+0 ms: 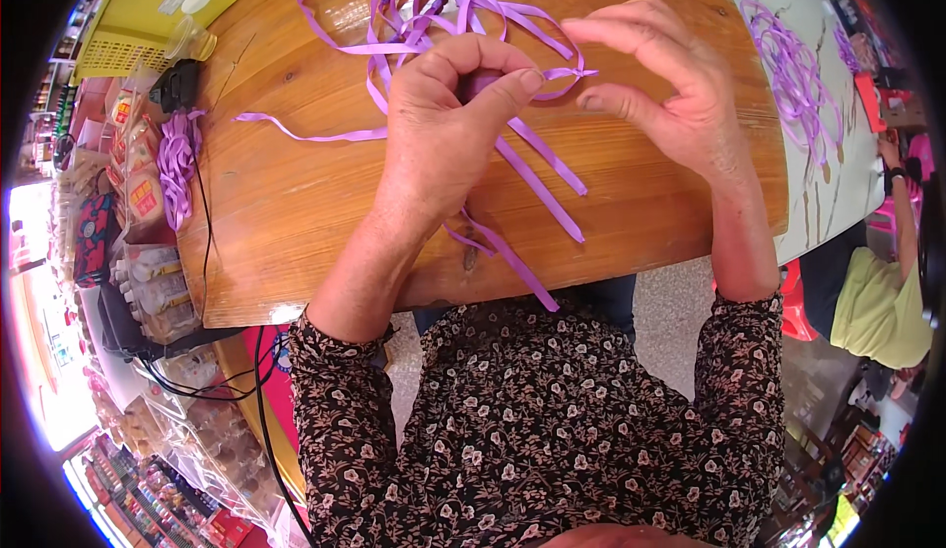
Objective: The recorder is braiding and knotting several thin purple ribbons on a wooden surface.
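Purple ribbon (537,223) lies in loops and loose tails over the wooden table. My left hand (443,104) is closed in a pinch on the ribbon, thumb against the bent forefinger. Past its fingertips a small ribbon loop with a pointed, knot-like end (581,73) sticks out to the right. My right hand (680,85) is raised just right of that loop, thumb and fingers spread, with nothing seen between them. Several cut tails hang below my left hand toward the table's near edge. A heap of tangled ribbon (424,6) sits beyond my hands, and my left fist hides part of it.
The wooden table (286,203) carries a purple ribbon bundle (177,164) and packaged goods (138,164) near its left edge, with a black cable (205,223). A yellow crate (148,16) stands far left. More ribbon (798,75) lies on a marble-patterned table at right; another person (887,302) is beyond.
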`<state>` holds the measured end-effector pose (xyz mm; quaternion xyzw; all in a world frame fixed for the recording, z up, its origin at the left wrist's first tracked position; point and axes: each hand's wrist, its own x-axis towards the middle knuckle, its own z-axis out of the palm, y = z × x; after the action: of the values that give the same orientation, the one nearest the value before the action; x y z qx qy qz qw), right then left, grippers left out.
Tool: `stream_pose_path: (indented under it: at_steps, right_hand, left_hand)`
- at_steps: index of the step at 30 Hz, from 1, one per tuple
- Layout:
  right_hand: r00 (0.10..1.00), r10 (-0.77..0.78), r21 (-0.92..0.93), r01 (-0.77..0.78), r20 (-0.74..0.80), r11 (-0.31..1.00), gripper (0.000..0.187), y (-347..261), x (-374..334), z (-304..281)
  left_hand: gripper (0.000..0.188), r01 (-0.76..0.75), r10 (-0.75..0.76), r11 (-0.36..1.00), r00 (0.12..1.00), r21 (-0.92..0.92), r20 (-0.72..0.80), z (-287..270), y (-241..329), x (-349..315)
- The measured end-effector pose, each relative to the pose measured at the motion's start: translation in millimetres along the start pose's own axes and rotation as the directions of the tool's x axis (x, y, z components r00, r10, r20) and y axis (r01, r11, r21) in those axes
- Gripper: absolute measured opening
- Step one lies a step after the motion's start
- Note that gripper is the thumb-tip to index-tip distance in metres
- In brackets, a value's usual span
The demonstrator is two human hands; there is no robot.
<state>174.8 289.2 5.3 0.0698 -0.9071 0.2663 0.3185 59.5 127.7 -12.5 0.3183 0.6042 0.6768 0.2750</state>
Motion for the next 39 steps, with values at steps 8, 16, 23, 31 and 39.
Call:
stream_pose_path:
  at_steps: [8, 16, 23, 31, 39]
  right_hand:
    - [0.993, -0.116, -0.062, 0.115, -0.014, 0.991, 0.03, 0.6, -5.5, 12.2]
    - [0.982, -0.19, -0.186, 0.189, 0.014, 0.964, 0.015, -4.4, 0.5, 5.6]
    - [0.961, 0.233, 0.046, -0.228, -0.151, 0.972, 0.006, 20.0, -6.9, -3.7]
    - [0.984, 0.115, -0.557, -0.174, -0.139, 0.812, 0.028, 26.6, 3.1, -3.4]
    - [0.998, 0.005, -0.242, 0.01, 0.058, 0.97, 0.027, -7.9, 11.9, 39.5]
  left_hand:
    - [0.003, 0.005, -0.005, 1.0, 0.999, 0.017, 0.042, 3.9, -3.7, 1.2]
    - [0.007, -0.126, 0.123, 0.988, 0.992, 0.086, 0.04, 7.1, -1.7, -2.8]
    - [0.017, -0.59, 0.707, 0.493, 0.7, 0.64, 0.1, -23.9, 8.5, 14.6]
    - [0.019, -0.255, 0.402, 0.68, 0.914, 0.687, -0.058, -132.8, 2.6, -3.1]
    - [0.019, -0.51, 0.394, 0.404, 0.846, 0.759, 0.359, -99.8, -27.6, -18.4]
